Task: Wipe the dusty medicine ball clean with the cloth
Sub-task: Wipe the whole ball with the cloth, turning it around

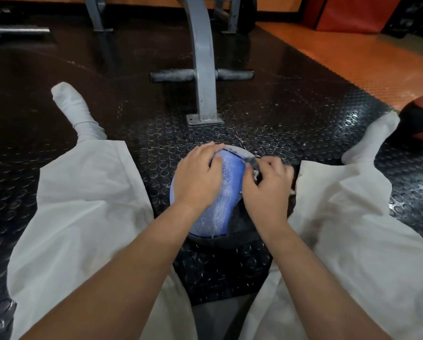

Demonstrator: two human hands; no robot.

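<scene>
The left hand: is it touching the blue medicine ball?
Touching. The head view shows the left hand resting with palm and fingers on the medicine ball, with no gap between them.

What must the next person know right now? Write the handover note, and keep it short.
Left hand: rests spread on the upper left of the medicine ball, steadying it.
Right hand: grips the dark cloth against the ball's right side.
Ball: sits on the studded floor mat between the person's legs.
Done: wiping is under way; how much is clean cannot be told.
To do: white dust shows on the ball between the hands. Wipe that, then turn the ball for its hidden sides.
</scene>
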